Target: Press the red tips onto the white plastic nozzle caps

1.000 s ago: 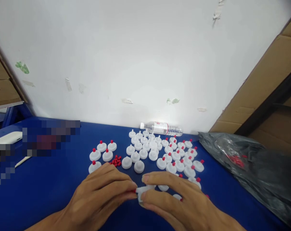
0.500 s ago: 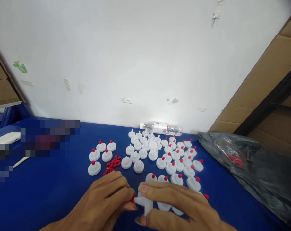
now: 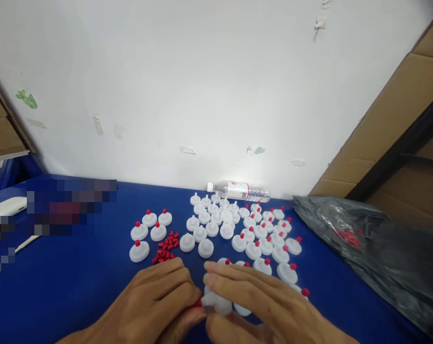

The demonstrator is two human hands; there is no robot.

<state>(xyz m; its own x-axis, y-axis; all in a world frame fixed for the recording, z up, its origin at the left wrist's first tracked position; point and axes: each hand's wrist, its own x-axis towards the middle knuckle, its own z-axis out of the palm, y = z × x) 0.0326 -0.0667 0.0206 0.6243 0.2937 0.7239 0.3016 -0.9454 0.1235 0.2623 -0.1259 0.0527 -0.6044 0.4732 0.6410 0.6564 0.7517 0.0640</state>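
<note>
2 hands meet at the lower edge of the view, just above the blue table [image 3: 76,286]. Our right hand [image 3: 269,306] is closed around a white round plastic cap [image 3: 216,302] with a short nozzle, the fingers over the top and the thumb under it. The cap lies on its side, with the nozzle pointing to the left. Our left hand [image 3: 155,301] pinches a small red plastic tip [image 3: 199,302], and this tip touches the end of the nozzle. We cannot tell if it sits fully on, because the fingers hide the joint.

We judge the cap to be very light and stiff, with a smooth surface that can slip. Its wide round rim seems the good place to hold it, not the thin nozzle. The red tip is tiny and easy to drop, so a pinch at its sides seems best.

Behind the hands stand many more caps:
- 5 caps with red tips [image 3: 139,232] at the left
- a group of bare white caps [image 3: 212,228] in the middle
- a larger group of tipped caps [image 3: 265,246] at the right

A heap of loose red tips [image 3: 167,246] lies between the left and middle groups. A clear plastic water bottle [image 3: 239,191] lies by the white wall [image 3: 202,95], and a black plastic bag [image 3: 381,258] lies at the right.
</note>
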